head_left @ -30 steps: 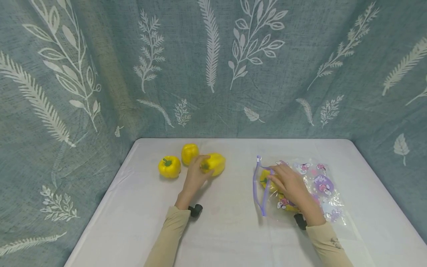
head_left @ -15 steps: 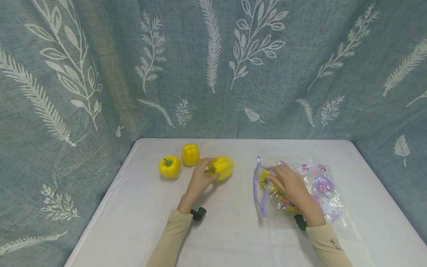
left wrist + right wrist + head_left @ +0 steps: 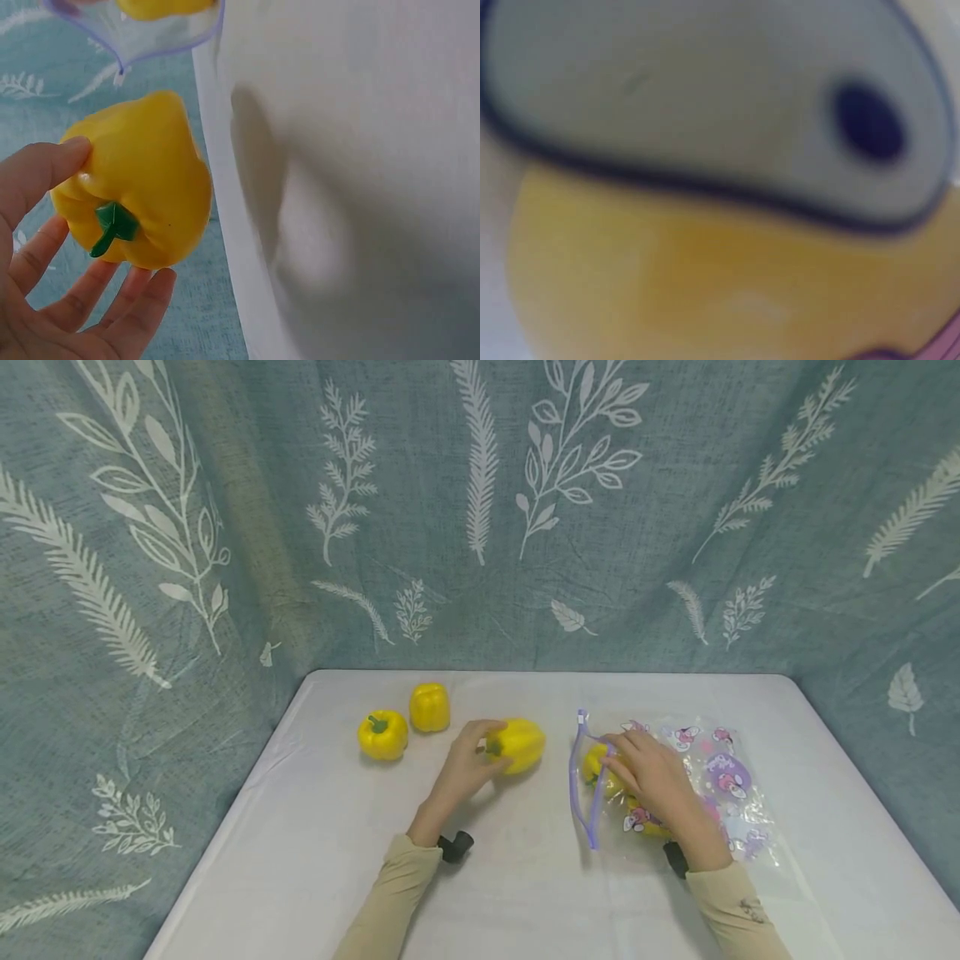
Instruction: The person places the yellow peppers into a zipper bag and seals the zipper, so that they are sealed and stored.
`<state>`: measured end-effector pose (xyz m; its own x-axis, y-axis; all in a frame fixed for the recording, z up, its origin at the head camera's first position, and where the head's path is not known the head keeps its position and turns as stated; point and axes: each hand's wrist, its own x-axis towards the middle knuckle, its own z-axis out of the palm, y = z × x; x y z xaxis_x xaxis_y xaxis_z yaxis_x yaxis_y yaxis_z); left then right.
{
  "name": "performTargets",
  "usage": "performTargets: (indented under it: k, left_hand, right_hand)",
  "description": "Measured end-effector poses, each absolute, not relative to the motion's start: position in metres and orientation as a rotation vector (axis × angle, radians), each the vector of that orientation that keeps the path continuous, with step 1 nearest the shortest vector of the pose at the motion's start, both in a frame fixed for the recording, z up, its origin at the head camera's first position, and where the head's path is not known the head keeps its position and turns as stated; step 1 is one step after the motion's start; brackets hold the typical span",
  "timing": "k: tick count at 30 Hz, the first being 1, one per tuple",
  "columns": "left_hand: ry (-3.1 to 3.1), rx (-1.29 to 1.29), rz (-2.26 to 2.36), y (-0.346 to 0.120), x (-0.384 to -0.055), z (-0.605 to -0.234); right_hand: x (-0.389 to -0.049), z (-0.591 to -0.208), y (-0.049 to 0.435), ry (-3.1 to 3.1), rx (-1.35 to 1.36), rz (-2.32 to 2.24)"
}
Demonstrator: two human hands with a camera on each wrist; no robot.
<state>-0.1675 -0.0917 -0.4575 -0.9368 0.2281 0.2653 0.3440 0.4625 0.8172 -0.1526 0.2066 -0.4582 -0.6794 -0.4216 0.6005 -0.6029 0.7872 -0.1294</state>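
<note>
My left hand [image 3: 463, 768] grips a yellow bell pepper [image 3: 519, 746] by its stem end and holds it above the table. In the left wrist view the thumb lies on one side of this bell pepper [image 3: 142, 180] and the fingers beneath, its green stem facing the camera. At the right, my right hand [image 3: 660, 777] pinches the purple-edged mouth of a clear printed zip bag [image 3: 727, 777], which gapes to the left. Inside the bag is a yellow bell pepper [image 3: 594, 762], partly covered by the hand. More yellow shows lower down through the plastic. The right wrist view is filled by blurred print over yellow.
Two more yellow bell peppers stand at the back left: one bell pepper [image 3: 383, 735] with its stem up and another pepper [image 3: 430, 707] behind it. A white cloth covers the table [image 3: 525, 893]. A patterned blue-green curtain [image 3: 480, 610] hangs behind and at both sides.
My left hand has moved right and slightly nearer with the bell pepper, away from the two at the back left. The right hand and the bag have stayed almost still.
</note>
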Motion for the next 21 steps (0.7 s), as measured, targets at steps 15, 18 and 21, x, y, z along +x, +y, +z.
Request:
performTargets:
  k: [15,18,21]
  left_hand:
    - [-2.61,-0.675,-1.545,-0.078,-0.158,-0.452]
    - [-2.621,-0.706,-1.562,-0.076,-0.157,-0.452]
    - [-2.639,-0.73,-1.581,-0.075,-0.157,-0.452]
  right_hand:
    - [-0.15,-0.456,0.207,-2.392,0.76,0.409]
    - [-0.15,-0.456,0.207,-2.392,0.759,0.407]
    - [-0.15,-0.456,0.207,-2.4,0.754,0.406]
